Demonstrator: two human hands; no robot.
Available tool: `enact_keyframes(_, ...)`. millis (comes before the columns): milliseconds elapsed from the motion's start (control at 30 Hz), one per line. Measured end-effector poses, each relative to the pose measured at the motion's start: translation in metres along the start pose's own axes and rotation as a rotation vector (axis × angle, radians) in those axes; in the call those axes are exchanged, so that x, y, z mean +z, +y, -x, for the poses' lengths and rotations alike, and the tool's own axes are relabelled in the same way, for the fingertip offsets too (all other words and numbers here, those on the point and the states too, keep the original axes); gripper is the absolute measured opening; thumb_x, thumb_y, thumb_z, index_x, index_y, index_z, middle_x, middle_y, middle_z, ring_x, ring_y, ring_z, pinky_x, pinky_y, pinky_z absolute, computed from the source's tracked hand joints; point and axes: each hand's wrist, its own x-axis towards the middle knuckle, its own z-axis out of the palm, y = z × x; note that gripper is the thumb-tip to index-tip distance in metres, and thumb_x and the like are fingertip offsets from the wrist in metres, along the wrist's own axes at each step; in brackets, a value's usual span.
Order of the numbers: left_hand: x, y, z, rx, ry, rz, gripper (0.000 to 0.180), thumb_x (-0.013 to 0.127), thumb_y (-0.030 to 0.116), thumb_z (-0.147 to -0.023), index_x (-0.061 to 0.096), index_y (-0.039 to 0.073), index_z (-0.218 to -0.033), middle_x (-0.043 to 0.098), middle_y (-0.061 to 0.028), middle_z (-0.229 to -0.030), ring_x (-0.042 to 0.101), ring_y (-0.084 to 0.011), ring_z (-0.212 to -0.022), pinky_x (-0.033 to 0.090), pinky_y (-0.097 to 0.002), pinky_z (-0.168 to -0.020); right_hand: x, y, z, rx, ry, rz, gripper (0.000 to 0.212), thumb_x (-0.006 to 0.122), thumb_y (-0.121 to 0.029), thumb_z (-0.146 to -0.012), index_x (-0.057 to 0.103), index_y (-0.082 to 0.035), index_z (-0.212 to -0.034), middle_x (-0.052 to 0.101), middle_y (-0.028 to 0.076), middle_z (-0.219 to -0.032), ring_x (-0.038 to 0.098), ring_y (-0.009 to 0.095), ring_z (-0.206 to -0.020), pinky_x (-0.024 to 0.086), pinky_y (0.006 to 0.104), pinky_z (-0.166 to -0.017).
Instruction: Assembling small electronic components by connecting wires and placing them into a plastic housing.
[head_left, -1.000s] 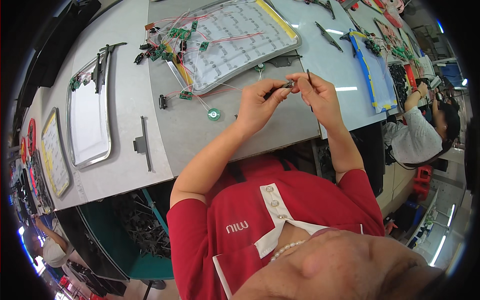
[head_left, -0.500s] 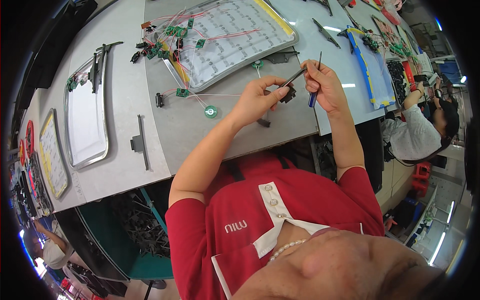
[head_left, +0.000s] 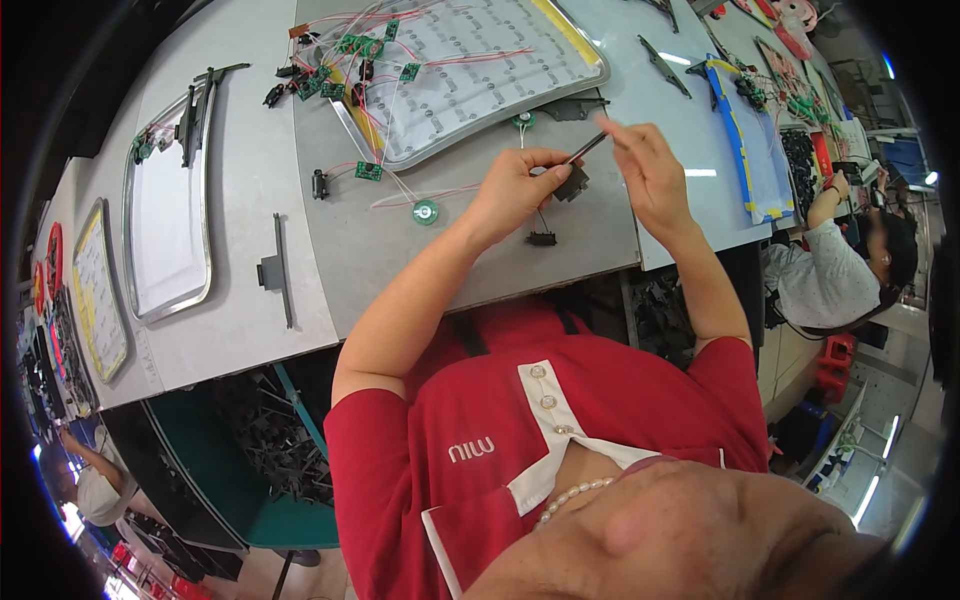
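My left hand is closed on a dark plastic bracket, pinched between thumb and fingers above the grey table. The bracket's narrow bar slants up toward my right hand. That hand is raised beside the bar's far end; its fingertips are smeared by motion, and no screwdriver shows in it now. Below the bracket, a small black part lies near the table's front edge, with a thin wire running up toward my left hand. A round green-rimmed speaker and a small green circuit board lie to the left.
A large metal-framed panel carries wired circuit boards at the back. Another framed panel and a dark bracket lie left. A blue-and-yellow-taped panel is at right. A co-worker sits beyond it. A teal bin stands below the table.
The blue-handled screwdriver seen in my right hand is no longer visible. My right fingers have straightened and blurred. The bracket has tilted, and the small black part below it shows more fully.
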Motion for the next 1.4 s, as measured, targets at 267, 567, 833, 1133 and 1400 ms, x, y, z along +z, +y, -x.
enact_keyframes(267, -0.002, -0.007, -0.003, -0.045, 0.006, 0.022, 0.027, 0.057, 0.015, -0.087, 0.062, -0.001, -0.108, 0.055, 0.0028, -0.072, 0.042, -0.0037, -0.056, 0.034, -0.0193, -0.051, -0.005, 0.013, 0.001, -0.4, -0.271, 0.128, 0.039, 0.06, 0.007, -0.065, 0.067, -0.011, -0.099, 0.062, 0.002, -0.084, 0.06, 0.017, -0.07, 0.05, 0.026, -0.055)
enact_keyframes(567, 0.0, -0.004, 0.0, -0.084, 0.009, 0.016, 0.026, 0.058, 0.016, -0.087, 0.063, 0.0, -0.107, 0.057, 0.0015, -0.073, 0.046, -0.0043, -0.056, 0.037, -0.0197, -0.051, 0.001, 0.016, 0.005, -0.408, -0.298, 0.118, 0.04, 0.059, 0.008, -0.063, 0.067, -0.011, -0.098, 0.063, 0.001, -0.087, 0.061, 0.017, -0.072, 0.05, 0.0264, -0.057)
enact_keyframes(833, 0.006, -0.015, -0.002, -0.026, 0.067, -0.184, 0.027, 0.061, 0.018, -0.085, 0.064, 0.001, -0.106, 0.06, -0.0008, -0.074, 0.047, -0.0043, -0.058, 0.039, -0.0208, -0.052, -0.004, 0.009, 0.0, -0.583, -0.396, 0.349, 0.033, 0.06, 0.001, -0.065, 0.064, -0.008, -0.096, 0.062, 0.002, -0.09, 0.056, 0.017, -0.065, 0.047, 0.0274, -0.053)
enact_keyframes(1133, 0.004, -0.01, -0.003, -0.053, 0.049, -0.081, 0.027, 0.057, 0.02, -0.088, 0.064, 0.001, -0.107, 0.06, 0.0005, -0.077, 0.046, -0.0048, -0.059, 0.038, -0.0201, -0.052, -0.001, 0.025, -0.003, -0.33, -0.396, -0.008, 0.038, 0.061, 0.007, -0.062, 0.067, -0.011, -0.095, 0.062, 0.002, -0.088, 0.06, 0.018, -0.075, 0.05, 0.0272, -0.059)
enact_keyframes(1400, 0.005, -0.013, -0.002, -0.062, 0.062, -0.063, 0.025, 0.056, 0.02, -0.089, 0.064, 0.001, -0.104, 0.058, 0.0022, -0.073, 0.044, -0.0043, -0.057, 0.036, -0.0198, -0.05, -0.005, 0.024, -0.002, -0.561, -0.378, 0.225, 0.038, 0.059, 0.005, -0.064, 0.066, -0.01, -0.099, 0.062, 0.001, -0.089, 0.059, 0.018, -0.073, 0.049, 0.0271, -0.057)
